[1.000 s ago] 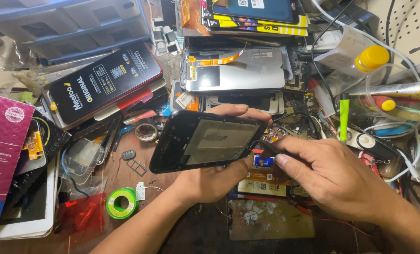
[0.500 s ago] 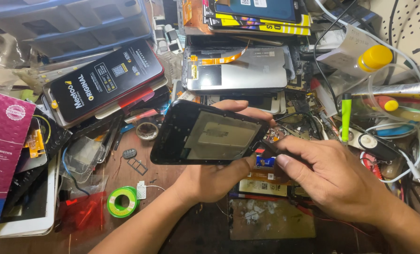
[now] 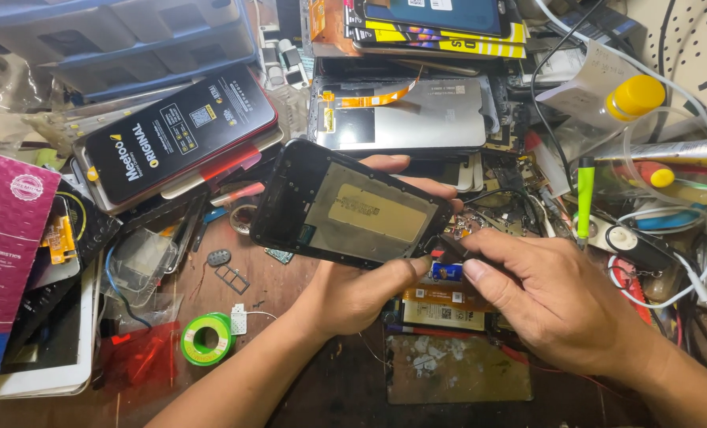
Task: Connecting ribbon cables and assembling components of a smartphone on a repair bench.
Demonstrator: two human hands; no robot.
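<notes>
My left hand (image 3: pixel 361 289) grips a black phone screen frame (image 3: pixel 345 206) from below, thumb on its near edge and fingers behind the far edge. The frame is tilted, its inner side with a tan metal plate facing up. My right hand (image 3: pixel 555 305) pinches a thin dark tool (image 3: pixel 448 247) whose tip touches the frame's lower right corner. Under the hands lie small circuit boards (image 3: pixel 444 305) and a worn brown mat (image 3: pixel 456 368).
A black flat box (image 3: pixel 175 135) and a magenta box (image 3: pixel 5 254) lie at left. A green solder roll (image 3: pixel 205 338) sits at front left. A silver display panel (image 3: pixel 405 115), a yellow-capped bottle (image 3: pixel 607 95), a green tool (image 3: pixel 585 194) and tangled cables crowd the back and right.
The phone frame has tilted further, its left end rising, and the right hand's tool has stayed at its lower right corner.
</notes>
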